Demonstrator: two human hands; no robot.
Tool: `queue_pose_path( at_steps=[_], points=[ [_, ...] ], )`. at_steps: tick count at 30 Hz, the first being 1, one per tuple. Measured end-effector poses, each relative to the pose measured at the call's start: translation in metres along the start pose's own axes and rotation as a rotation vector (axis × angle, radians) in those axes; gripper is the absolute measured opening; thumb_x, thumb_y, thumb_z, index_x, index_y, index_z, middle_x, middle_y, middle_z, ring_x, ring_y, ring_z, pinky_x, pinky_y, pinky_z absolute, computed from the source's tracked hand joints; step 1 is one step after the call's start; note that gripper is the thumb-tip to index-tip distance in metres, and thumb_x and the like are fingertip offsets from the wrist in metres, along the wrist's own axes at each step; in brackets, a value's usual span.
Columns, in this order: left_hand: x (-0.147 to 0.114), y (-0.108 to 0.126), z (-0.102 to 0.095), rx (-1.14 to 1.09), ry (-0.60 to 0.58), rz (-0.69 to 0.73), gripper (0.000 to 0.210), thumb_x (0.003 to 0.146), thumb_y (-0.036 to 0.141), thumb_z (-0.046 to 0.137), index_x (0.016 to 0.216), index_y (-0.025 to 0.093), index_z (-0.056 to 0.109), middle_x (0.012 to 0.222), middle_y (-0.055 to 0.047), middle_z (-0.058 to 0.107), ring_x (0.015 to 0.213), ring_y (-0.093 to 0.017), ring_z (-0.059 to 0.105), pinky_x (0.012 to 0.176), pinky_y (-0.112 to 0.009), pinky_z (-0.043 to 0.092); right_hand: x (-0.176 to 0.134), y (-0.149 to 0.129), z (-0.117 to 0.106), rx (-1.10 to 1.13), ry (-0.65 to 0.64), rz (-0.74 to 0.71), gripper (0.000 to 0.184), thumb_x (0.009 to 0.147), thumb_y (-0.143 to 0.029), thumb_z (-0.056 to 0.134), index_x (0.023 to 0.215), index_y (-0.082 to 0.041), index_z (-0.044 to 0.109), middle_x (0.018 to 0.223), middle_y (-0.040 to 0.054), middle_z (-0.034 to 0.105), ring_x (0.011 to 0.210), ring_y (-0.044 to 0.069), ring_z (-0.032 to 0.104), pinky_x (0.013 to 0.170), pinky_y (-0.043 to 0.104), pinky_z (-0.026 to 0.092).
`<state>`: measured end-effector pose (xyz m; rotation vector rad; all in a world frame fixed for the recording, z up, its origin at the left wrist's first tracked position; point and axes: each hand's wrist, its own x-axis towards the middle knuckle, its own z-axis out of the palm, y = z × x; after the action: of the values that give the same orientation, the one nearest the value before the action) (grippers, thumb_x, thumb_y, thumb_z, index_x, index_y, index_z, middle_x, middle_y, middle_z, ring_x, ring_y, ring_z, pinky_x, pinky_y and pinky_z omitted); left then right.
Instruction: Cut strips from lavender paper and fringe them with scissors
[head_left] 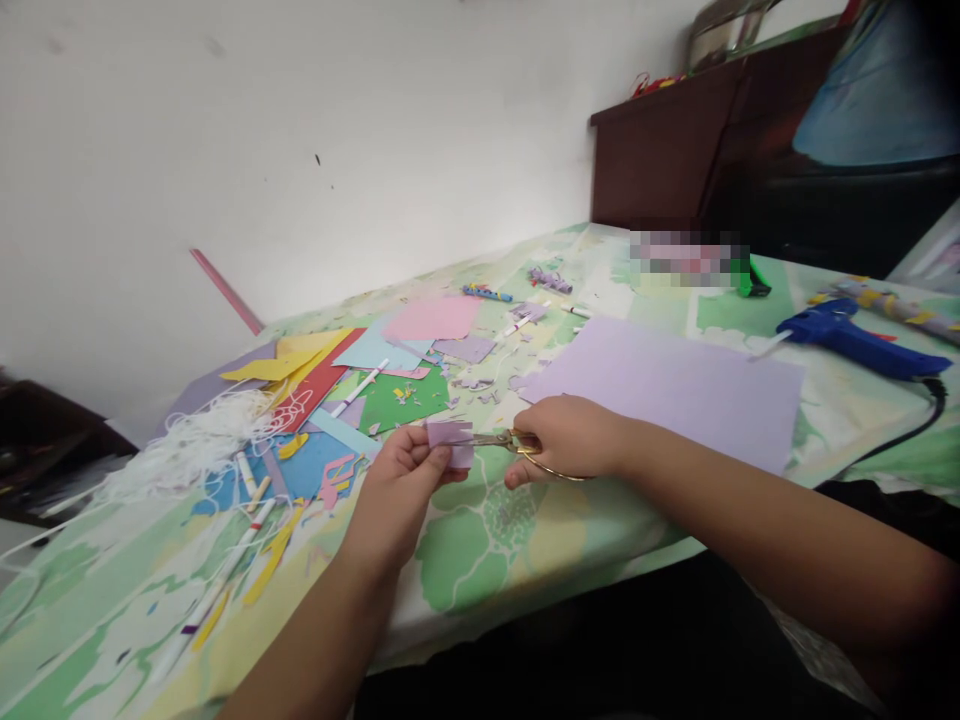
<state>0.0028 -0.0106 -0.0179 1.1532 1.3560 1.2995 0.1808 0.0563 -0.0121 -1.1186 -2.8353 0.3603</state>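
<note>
Between the thumb and fingers of my left hand [409, 465] is a small piece of purple paper [452, 436], with slits along its edge. My right hand [566, 435] grips gold-handled scissors [501, 439], its fingers through the loops. The blades point left and lie across the purple piece; part of them is hidden by it. Just beyond my right hand lies a large light purple sheet [667, 385]. Purple scraps [476, 382] are scattered on the table past my left hand, near a green sheet [409, 395].
A tangle of white string [195, 440] lies at left beside yellow sheets [289, 360] and a red sheet [322, 380]. A blue glue gun [855, 335] with a black cord rests at right. Farther back are a pink sheet [435, 318] and a blue decorated roll [487, 293]. The patterned tablecloth [472, 570] drops at the front edge.
</note>
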Motion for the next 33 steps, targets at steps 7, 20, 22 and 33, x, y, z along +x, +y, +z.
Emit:
queue_pose_path(
  at_steps=[7,20,22,33],
  points=[
    [0.0011,-0.0009,0.0003,0.060,0.025,0.036,0.013,0.066,0.020,0.055,0.075,0.016,0.047,0.061,0.002,0.062,0.054,-0.009,0.057,0.056,-0.023,0.047,0.0014,0.0005,0.0019,-0.006,-0.033,0.007,0.070,0.053,-0.077,0.024,0.069,-0.018,0.056,0.059,0.0045,0.054,0.050,0.013,0.044,0.045,0.022,0.021],
    [-0.0005,-0.0010,-0.0007,0.028,0.056,0.085,0.026,0.063,0.019,0.057,0.072,0.021,0.033,0.056,0.006,0.061,0.050,-0.011,0.059,0.054,-0.025,0.047,0.0033,0.0002,0.0045,-0.018,0.001,-0.024,0.066,0.054,-0.076,0.026,0.065,-0.019,0.056,0.057,0.0031,0.055,0.049,0.012,0.043,0.044,0.022,0.022],
    [-0.0011,-0.0002,-0.0007,0.018,0.050,0.082,0.026,0.063,0.019,0.058,0.072,0.021,0.033,0.056,0.006,0.061,0.050,-0.011,0.059,0.054,-0.025,0.047,0.0032,-0.0003,0.0040,-0.016,-0.005,-0.023,0.065,0.054,-0.075,0.027,0.065,-0.019,0.056,0.057,0.0031,0.055,0.049,0.012,0.043,0.044,0.022,0.022],
    [-0.0023,0.0038,0.0001,0.017,0.045,0.060,0.025,0.063,0.018,0.056,0.073,0.021,0.033,0.053,0.008,0.060,0.047,-0.009,0.057,0.051,-0.022,0.046,0.0045,0.0003,0.0038,-0.013,0.008,-0.019,0.062,0.055,-0.074,0.031,0.063,-0.018,0.057,0.054,0.0030,0.054,0.047,0.012,0.042,0.043,0.022,0.021]
  ],
)
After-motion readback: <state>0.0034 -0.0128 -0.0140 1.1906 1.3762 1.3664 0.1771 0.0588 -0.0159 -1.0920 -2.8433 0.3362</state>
